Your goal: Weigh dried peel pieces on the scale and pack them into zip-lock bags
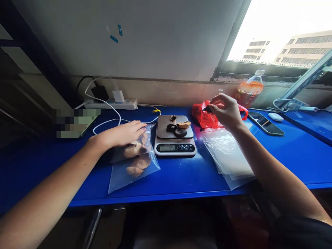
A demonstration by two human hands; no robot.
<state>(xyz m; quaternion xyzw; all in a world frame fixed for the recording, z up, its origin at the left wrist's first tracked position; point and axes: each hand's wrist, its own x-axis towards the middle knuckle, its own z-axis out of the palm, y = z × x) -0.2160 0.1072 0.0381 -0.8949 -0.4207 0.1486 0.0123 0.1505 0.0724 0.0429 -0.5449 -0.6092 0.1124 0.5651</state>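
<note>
My left hand [129, 133] lies flat, fingers stretched out, on a clear plastic bag [116, 178] with several brown dried mushrooms [138, 166] in it. To its right stands a kitchen scale [160, 129]; the display seems to read 12.4, though the digits are small. Several dark and tan dried mushroom pieces [181, 132] rest on the plate. Over a crumpled red plastic bag [201, 116], my right hand [224, 110] pinches a small dark piece [206, 109], which looks like dried mushroom. Flat clear plastic bags [228, 155] lie below my right forearm.
A bottle of orange drink [249, 90] stands behind the red bag. Farther right are a phone [266, 123] and a white mouse-like object [275, 117]. At the back left, a power strip [106, 103] with a white charger [118, 96] trails a cable across the blue table [178, 186].
</note>
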